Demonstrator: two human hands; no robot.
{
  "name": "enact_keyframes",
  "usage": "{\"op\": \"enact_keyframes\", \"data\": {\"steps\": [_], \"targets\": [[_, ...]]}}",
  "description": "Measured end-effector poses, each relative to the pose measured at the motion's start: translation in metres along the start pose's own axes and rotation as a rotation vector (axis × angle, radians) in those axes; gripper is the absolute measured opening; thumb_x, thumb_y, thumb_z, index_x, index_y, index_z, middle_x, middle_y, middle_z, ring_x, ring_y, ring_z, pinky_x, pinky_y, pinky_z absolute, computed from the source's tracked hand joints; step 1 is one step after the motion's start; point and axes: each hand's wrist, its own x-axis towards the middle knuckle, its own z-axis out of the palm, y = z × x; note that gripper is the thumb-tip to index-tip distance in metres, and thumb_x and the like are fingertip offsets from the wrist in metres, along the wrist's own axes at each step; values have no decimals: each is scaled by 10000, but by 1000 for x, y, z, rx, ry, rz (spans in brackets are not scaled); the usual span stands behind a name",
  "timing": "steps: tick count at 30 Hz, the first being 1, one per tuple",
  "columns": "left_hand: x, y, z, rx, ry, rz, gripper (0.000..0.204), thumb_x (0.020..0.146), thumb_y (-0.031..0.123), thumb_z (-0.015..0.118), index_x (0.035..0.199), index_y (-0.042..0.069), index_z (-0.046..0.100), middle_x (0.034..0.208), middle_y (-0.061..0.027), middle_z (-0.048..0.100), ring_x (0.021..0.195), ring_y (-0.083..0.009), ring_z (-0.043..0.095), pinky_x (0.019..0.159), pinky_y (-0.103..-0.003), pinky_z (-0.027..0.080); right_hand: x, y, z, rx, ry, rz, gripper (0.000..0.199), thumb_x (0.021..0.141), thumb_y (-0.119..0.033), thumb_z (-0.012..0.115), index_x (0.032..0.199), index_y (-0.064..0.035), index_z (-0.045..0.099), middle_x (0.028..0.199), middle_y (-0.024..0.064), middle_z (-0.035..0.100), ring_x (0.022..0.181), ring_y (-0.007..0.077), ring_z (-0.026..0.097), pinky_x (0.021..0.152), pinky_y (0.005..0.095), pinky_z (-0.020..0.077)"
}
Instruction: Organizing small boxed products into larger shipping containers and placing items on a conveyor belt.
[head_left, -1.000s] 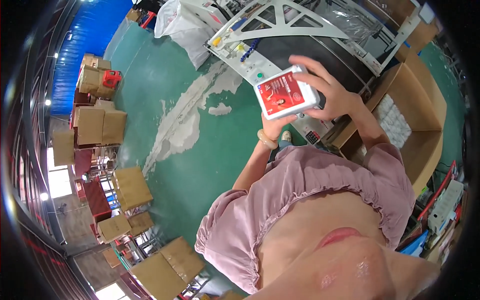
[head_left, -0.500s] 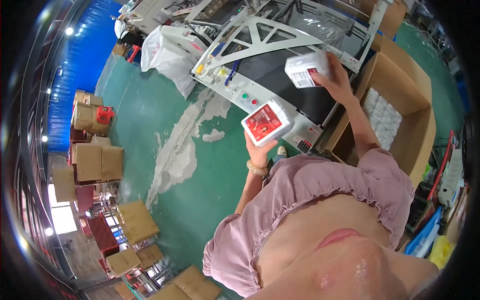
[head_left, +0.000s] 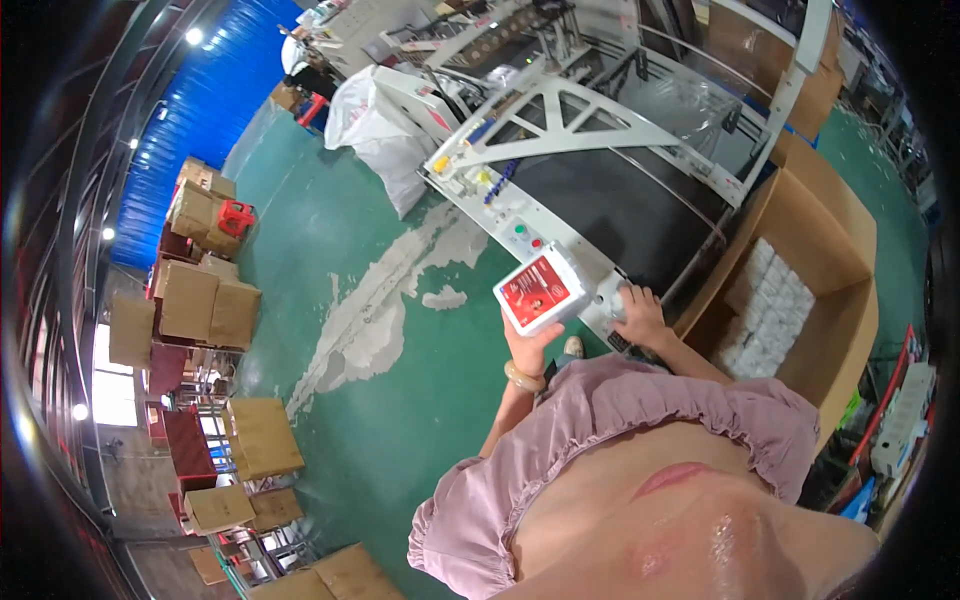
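Note:
My left hand (head_left: 528, 348) is closed around the lower end of a white plastic box (head_left: 541, 290), whose red-labelled face is turned up. Close to its right side is my right hand (head_left: 643, 316), fingers bent, at a white piece (head_left: 606, 292). That piece looks like the edge of a second white box, mostly hidden behind the first. Both hands are above the near edge of a machine's white control panel (head_left: 560, 238), which carries green and red buttons.
The machine has a dark belt (head_left: 630, 205) under a white slotted arm (head_left: 560, 125). Right of it stands an open carton (head_left: 845, 330) with white wrapped packs inside. A white sack (head_left: 375, 130) slumps on the green floor (head_left: 370, 420). Stacked cartons (head_left: 190, 300) line the left.
My right hand has come down and left from over the belt, bringing its white box toward the one in my left hand. The view has shifted slightly.

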Motion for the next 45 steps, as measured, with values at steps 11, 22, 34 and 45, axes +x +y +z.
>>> {"op": "enact_keyframes", "data": {"steps": [11,22,34,45], "targets": [[-1,-9,-3,0,-6,-62,852,574,18,803,1279,40,325,1160,-90,525,1049,-202,536,911,-348,440,2,16,-5,106,-119,-75,605,593,-284,709,1079,-49,437,1001,161,427,952,345,424,772,477,393],[5,-11,20,14,-50,-52,678,600,108,799,1189,8,479,1104,-85,585,1005,-204,560,896,-342,436,4,12,-5,111,-194,12,607,583,-255,706,1089,-66,430,1028,160,415,1004,344,397,817,456,389],[0,-7,23,-30,-111,-104,815,580,-17,791,1252,47,335,1153,-87,520,1044,-198,540,906,-344,448,-1,13,0,107,-175,19,616,591,-266,709,1105,-76,429,1046,157,419,1020,346,391,839,464,382],[-3,-12,13,46,-36,-90,826,565,81,826,1244,22,359,1135,-90,541,1034,-204,541,894,-343,450,9,44,3,349,-55,163,681,621,-244,710,1195,-66,388,1038,205,519,977,385,494,841,441,416]]}}
